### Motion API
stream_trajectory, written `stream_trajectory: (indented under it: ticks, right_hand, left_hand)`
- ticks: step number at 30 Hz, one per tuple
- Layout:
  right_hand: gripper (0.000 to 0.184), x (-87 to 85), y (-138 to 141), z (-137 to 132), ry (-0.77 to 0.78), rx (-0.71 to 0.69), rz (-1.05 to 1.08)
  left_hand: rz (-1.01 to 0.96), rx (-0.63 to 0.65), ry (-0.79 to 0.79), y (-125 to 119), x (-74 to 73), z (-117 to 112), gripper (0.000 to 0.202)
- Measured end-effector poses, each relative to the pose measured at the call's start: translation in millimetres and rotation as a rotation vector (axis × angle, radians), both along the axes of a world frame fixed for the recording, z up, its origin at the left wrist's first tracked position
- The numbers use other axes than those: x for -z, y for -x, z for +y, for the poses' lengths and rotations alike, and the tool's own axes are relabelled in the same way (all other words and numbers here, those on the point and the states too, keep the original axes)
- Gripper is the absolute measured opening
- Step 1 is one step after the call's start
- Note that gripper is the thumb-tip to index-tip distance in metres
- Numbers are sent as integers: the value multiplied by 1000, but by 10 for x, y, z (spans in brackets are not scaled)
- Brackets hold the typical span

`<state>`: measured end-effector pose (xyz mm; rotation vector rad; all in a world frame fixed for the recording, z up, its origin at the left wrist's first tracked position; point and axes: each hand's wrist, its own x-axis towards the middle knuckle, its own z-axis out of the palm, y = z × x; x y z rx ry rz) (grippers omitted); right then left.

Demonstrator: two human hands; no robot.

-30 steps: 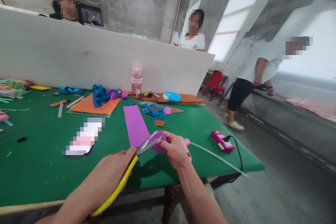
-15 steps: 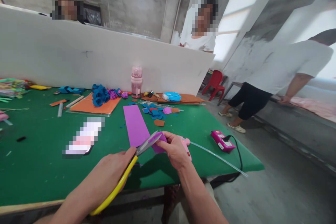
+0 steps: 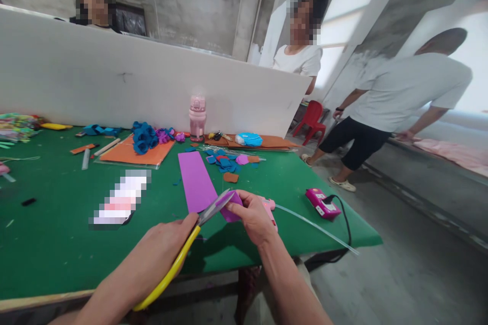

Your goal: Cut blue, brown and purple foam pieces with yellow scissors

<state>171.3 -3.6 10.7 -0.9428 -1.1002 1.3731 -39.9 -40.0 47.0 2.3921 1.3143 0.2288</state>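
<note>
My left hand (image 3: 170, 241) is closed round the yellow-handled scissors (image 3: 173, 274), whose blades point up and to the right. Pinched in my right hand (image 3: 253, 216) is a small purple piece of foam or paper (image 3: 232, 213), and the blade tips lie against it. A larger purple sheet (image 3: 197, 183) rests on the green table just beyond the blades. Partly hidden behind my right hand lies a pink glue gun (image 3: 270, 208), with a clear glue stick (image 3: 316, 227) reaching out to the right.
A pink power strip (image 3: 323, 204) with a black cord sits near the right edge. Blue scraps (image 3: 224, 161), a pink bottle (image 3: 197, 119), an orange sheet (image 3: 125, 155) and a phone (image 3: 122, 200) are on the green table (image 3: 49, 249). A white board (image 3: 152, 81) stands behind; several people are beyond.
My hands, scissors and purple piece stay almost in place. Beyond the board, one person has shifted to the right; another person at the far right has changed posture, the other arm now showing.
</note>
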Motion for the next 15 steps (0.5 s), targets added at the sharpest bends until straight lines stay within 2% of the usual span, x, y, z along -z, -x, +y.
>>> stream_trajectory:
  ticks: [15]
  right_hand:
    - [18,27,-71,18,16,-38,47]
  left_hand:
    - [-8,10,-31,-29,-69,-33,30]
